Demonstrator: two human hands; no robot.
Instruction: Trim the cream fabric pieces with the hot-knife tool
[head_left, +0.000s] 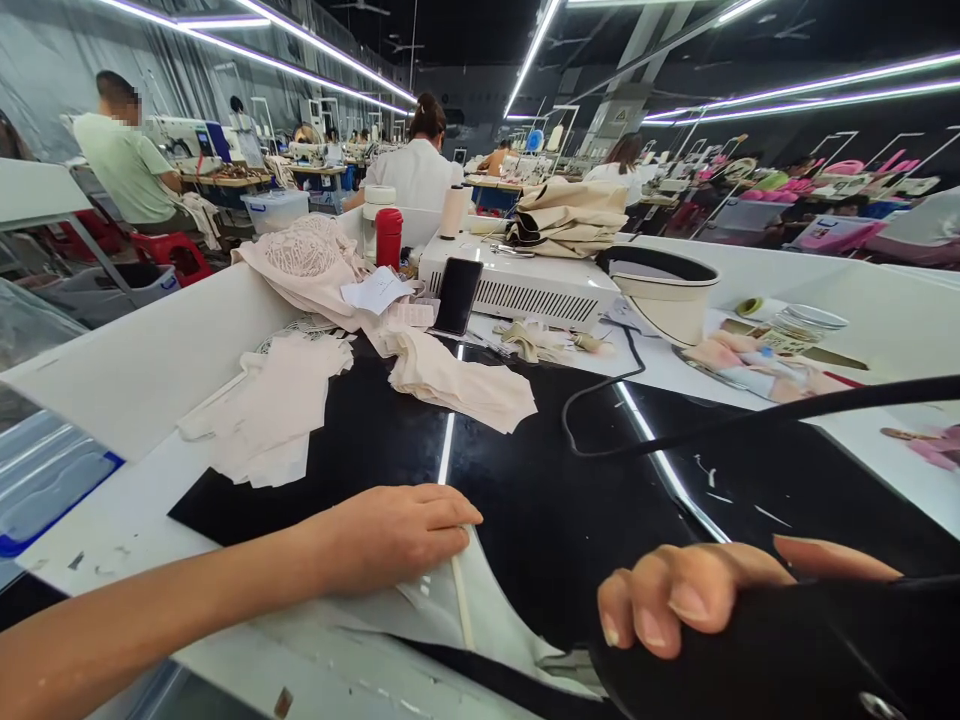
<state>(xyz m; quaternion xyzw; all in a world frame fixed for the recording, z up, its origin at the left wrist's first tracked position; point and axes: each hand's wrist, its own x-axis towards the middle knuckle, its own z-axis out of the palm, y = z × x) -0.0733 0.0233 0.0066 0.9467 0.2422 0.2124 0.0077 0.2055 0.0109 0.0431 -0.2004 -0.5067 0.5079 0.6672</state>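
White cloth [499,605] lay at the near edge of the black worktop [555,520], a narrow pale strip [462,605] along it! The left hand [405,535] had its grip low at the strip's far end, fingers together; whether they pinched it, one couldn't tell. The right hand [694,595] was clamped over a bulky black object [795,660]. Steadying looked the step in hand; moving on called for a flat strip, its long axis running nearly straight towards the wearer.
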